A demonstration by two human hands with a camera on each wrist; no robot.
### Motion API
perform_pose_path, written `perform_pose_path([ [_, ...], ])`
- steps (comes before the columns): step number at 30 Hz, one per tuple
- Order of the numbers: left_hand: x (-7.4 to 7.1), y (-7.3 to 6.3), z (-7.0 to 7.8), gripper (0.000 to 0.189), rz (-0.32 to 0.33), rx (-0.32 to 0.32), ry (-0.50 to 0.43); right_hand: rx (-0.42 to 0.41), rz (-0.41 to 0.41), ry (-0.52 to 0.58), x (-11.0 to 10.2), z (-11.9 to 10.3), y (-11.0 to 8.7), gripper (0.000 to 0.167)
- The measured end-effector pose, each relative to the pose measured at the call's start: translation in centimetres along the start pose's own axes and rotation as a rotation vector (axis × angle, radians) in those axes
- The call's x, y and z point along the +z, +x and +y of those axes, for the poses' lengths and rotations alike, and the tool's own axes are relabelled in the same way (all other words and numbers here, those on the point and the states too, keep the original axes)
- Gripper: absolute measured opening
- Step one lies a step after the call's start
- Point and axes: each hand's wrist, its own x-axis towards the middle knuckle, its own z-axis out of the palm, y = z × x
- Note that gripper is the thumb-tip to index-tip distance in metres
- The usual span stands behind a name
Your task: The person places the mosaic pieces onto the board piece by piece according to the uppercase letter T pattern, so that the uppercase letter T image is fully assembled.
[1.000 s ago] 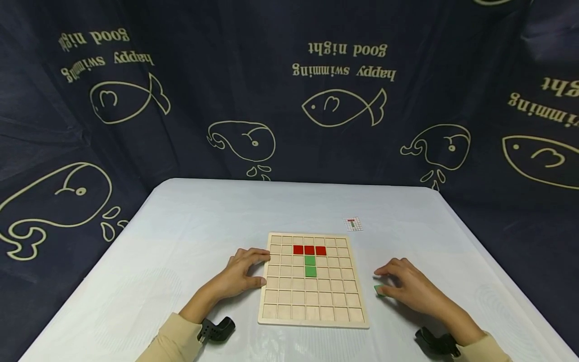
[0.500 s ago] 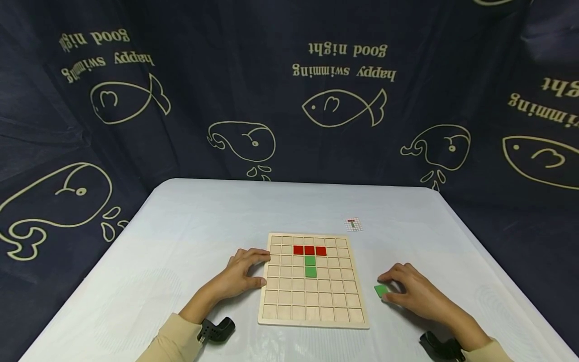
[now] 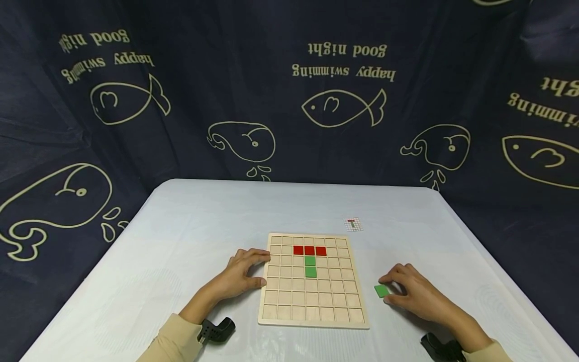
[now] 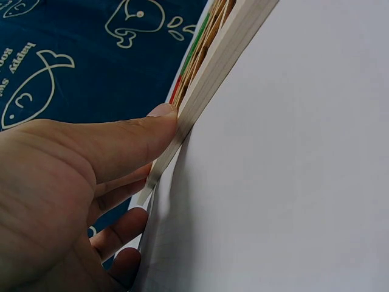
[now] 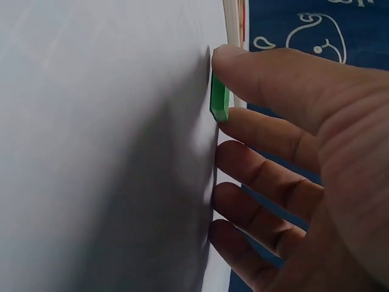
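A square wooden grid board (image 3: 298, 299) lies on the table. In its cells sit three red tiles (image 3: 309, 250) in a row, with two green tiles (image 3: 310, 271) in a column below the middle one. My left hand (image 3: 237, 274) touches the board's left edge with the thumb and fingertips, and the left wrist view shows the thumb (image 4: 143, 137) against the rim. To the right of the board, my right hand (image 3: 413, 291) has thumb and index finger at opposite edges of a loose green tile (image 3: 381, 291). In the right wrist view this green tile (image 5: 219, 100) stands between those two fingertips, low at the tabletop.
A small printed pattern card (image 3: 353, 224) lies beyond the board's upper right corner, showing a red and green T shape. The white table (image 3: 217, 206) ends at a dark curtain (image 3: 280, 65) with fish and whale drawings. Both wrists wear black camera mounts (image 3: 219, 330).
My right hand has drawn back slightly to the right, and its thumb has moved off the loose green tile's face to its edge, baring more of it. The left hand and board stay put.
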Motion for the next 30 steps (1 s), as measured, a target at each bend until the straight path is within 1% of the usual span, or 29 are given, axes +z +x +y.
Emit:
perform_pose_path([
  [8, 0.04, -0.03, 0.04, 0.055, 0.001, -0.008, 0.002, -0.032, 0.018, -0.005, 0.17, 0.25, -0.15, 0.030],
  [12, 0.00, -0.05, 0.12, 0.055, 0.003, -0.005, 0.002, -0.046, 0.013, 0.001, 0.13, 0.36, -0.14, 0.029],
  [17, -0.04, -0.03, 0.16, 0.055, 0.002, 0.001, 0.017, -0.035, 0.001, 0.012, 0.09, 0.40, -0.10, 0.026],
  [22, -0.06, -0.04, 0.19, 0.055, 0.002, 0.000, 0.012, -0.018, 0.001, 0.013, 0.11, 0.35, -0.08, 0.025],
  [30, -0.08, -0.05, 0.27, 0.055, 0.003, 0.001, 0.019, -0.024, 0.018, 0.003, 0.18, 0.36, -0.12, 0.024],
])
